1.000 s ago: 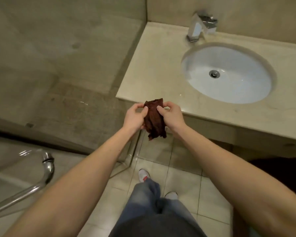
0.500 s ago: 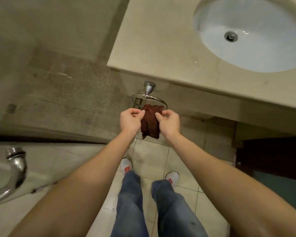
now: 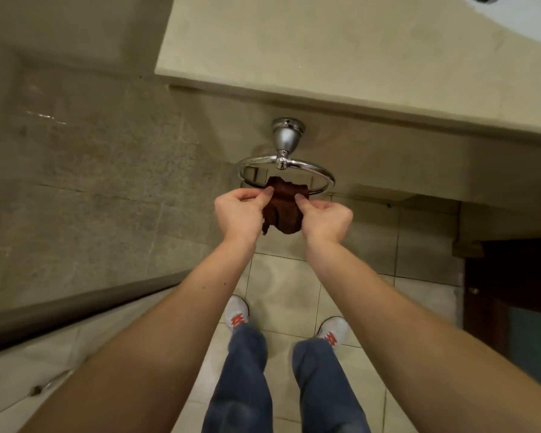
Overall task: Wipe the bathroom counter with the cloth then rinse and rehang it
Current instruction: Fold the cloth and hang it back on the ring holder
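both hands — left hand (image 3: pixel 238 210), right hand (image 3: pixel 324 217) — pinch the cloth (image 3: pixel 284 207) at the towel ring (image 3: pixel 286 175).

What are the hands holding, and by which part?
The left hand and right hand pinch the crumpled dark red cloth at its upper edge, one on each side.

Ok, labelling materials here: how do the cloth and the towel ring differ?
The cloth is dark reddish-brown and crumpled; the towel ring is shiny chrome, a smooth hoop. The cloth hangs pinched by left hand and right hand; the towel ring is fixed to the panel below the counter.
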